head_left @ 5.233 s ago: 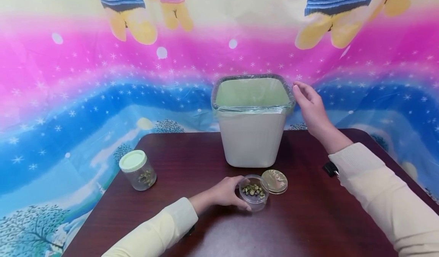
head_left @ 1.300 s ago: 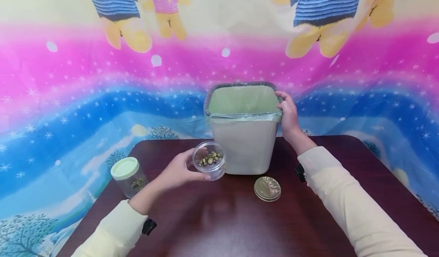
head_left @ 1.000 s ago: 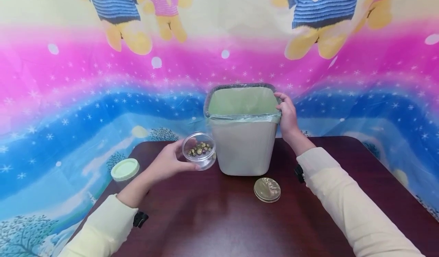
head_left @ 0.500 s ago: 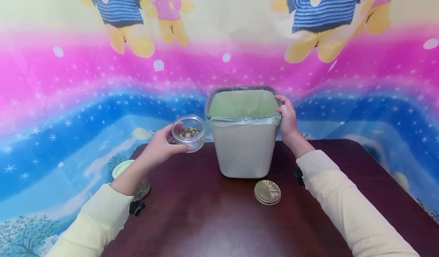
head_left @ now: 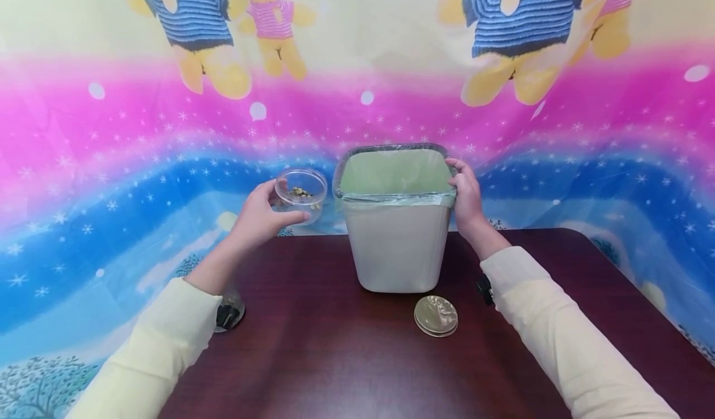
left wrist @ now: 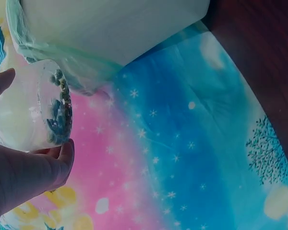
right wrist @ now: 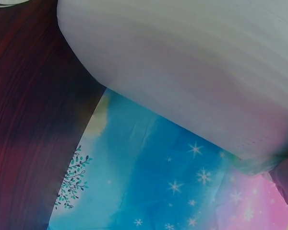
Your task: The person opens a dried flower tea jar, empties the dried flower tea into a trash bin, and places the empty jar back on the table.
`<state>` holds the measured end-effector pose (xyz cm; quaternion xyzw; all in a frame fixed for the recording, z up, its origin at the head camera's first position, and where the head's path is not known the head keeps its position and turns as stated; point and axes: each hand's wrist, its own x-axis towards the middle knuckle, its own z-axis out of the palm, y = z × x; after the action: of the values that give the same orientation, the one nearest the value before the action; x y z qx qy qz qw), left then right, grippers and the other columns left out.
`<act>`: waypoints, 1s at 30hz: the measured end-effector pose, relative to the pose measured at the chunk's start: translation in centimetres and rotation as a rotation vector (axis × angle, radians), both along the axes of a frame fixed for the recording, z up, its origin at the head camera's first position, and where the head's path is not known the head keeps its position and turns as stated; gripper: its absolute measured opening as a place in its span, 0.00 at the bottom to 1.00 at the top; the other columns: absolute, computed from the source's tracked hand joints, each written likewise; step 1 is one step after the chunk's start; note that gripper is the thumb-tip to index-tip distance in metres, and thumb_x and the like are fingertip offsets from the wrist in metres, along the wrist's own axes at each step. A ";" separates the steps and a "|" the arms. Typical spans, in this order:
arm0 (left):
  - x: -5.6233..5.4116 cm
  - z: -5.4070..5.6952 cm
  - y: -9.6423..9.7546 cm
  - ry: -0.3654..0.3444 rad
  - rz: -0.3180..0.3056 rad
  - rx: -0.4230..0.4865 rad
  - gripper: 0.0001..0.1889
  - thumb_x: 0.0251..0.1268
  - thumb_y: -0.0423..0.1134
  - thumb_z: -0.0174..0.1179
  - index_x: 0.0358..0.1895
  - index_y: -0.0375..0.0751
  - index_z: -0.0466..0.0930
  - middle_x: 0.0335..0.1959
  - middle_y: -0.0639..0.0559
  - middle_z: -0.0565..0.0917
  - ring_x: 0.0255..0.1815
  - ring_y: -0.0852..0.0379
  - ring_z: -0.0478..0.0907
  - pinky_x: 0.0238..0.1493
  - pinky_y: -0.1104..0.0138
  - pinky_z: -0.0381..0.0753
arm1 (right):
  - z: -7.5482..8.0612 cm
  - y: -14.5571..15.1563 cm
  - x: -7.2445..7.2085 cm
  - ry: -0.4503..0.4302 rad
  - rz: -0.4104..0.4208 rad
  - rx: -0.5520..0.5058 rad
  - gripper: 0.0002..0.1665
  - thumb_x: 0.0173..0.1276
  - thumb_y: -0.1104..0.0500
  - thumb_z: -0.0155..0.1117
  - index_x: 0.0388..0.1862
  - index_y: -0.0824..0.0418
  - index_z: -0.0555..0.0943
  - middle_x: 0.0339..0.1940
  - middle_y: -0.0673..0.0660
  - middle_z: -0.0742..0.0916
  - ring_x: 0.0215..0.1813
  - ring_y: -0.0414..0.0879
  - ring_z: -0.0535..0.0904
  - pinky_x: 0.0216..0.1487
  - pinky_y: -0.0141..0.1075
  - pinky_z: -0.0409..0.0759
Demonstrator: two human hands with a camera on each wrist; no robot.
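Note:
My left hand [head_left: 256, 217] grips a small clear plastic jar [head_left: 314, 186], lidless, thumb on the near side and fingers around the far side. Small dried flower buds [head_left: 300, 192] lie in it; in the left wrist view the buds [left wrist: 61, 110] gather at the jar's bottom. The jar is held in the air just left of a white trash can [head_left: 398, 245], about level with its rim. A pale green bag [head_left: 399, 172] lines the can and folds over the rim. On the can's right side my right hand [head_left: 468, 198] holds the rim.
A round gold lid [head_left: 436, 315] lies on the dark wooden table [head_left: 346, 357] in front of the can. At the left, a second jar [head_left: 237, 298] is mostly hidden behind my left wrist. A printed cloth backdrop [head_left: 335, 115] hangs behind the table.
My left hand has lifted the jar of buds from the table, moving it left and up beside the can's rim. My right hand came to the rim earlier and stays there.

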<state>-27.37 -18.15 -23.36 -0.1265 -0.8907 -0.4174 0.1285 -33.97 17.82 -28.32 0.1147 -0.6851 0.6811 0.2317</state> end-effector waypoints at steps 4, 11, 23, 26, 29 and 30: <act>-0.4 0.5 0.1 0.042 0.039 -0.045 0.42 0.51 0.48 0.73 0.67 0.33 0.65 0.61 0.40 0.69 0.60 0.44 0.66 0.54 0.48 0.74 | -0.1 0.0 -0.1 0.004 -0.002 0.000 0.32 0.64 0.63 0.35 0.67 0.70 0.65 0.73 0.57 0.65 0.73 0.51 0.55 0.64 0.49 0.55; -1.1 1.4 0.7 0.089 0.077 -0.084 0.42 0.50 0.50 0.73 0.67 0.35 0.66 0.59 0.40 0.69 0.58 0.44 0.65 0.52 0.48 0.75 | -0.1 0.0 0.0 0.010 -0.003 0.004 0.31 0.64 0.63 0.35 0.67 0.69 0.65 0.73 0.57 0.65 0.74 0.50 0.55 0.65 0.50 0.55; -2.2 3.4 2.9 0.189 0.100 -0.144 0.44 0.47 0.49 0.74 0.67 0.37 0.65 0.55 0.42 0.68 0.55 0.46 0.65 0.47 0.49 0.77 | -0.1 0.0 -0.2 0.006 -0.009 -0.015 0.31 0.64 0.64 0.36 0.66 0.71 0.66 0.73 0.58 0.66 0.73 0.50 0.56 0.65 0.49 0.55; -2.4 3.9 3.4 0.213 0.108 -0.176 0.44 0.47 0.48 0.74 0.69 0.38 0.64 0.58 0.40 0.67 0.58 0.45 0.64 0.49 0.48 0.77 | 0.0 0.0 -0.2 0.005 -0.008 -0.007 0.31 0.64 0.63 0.36 0.67 0.70 0.65 0.73 0.57 0.66 0.73 0.50 0.56 0.66 0.49 0.55; -2.6 4.2 3.9 0.228 0.106 -0.195 0.45 0.47 0.46 0.74 0.70 0.38 0.62 0.59 0.41 0.66 0.60 0.45 0.63 0.51 0.48 0.77 | 0.0 0.1 -0.2 0.005 -0.003 -0.003 0.31 0.64 0.64 0.36 0.67 0.70 0.65 0.73 0.57 0.66 0.74 0.49 0.55 0.66 0.49 0.55; -2.7 4.3 4.1 0.230 0.106 -0.204 0.45 0.47 0.45 0.74 0.70 0.38 0.62 0.58 0.41 0.66 0.60 0.46 0.63 0.51 0.49 0.77 | 0.0 0.1 -0.2 0.005 -0.001 -0.005 0.31 0.64 0.64 0.36 0.67 0.70 0.65 0.73 0.57 0.66 0.74 0.49 0.55 0.66 0.49 0.55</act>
<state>-30.05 -14.09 -19.05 -0.1388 -0.9132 -0.3004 0.2380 -34.13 17.87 -28.30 0.1155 -0.6828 0.6823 0.2342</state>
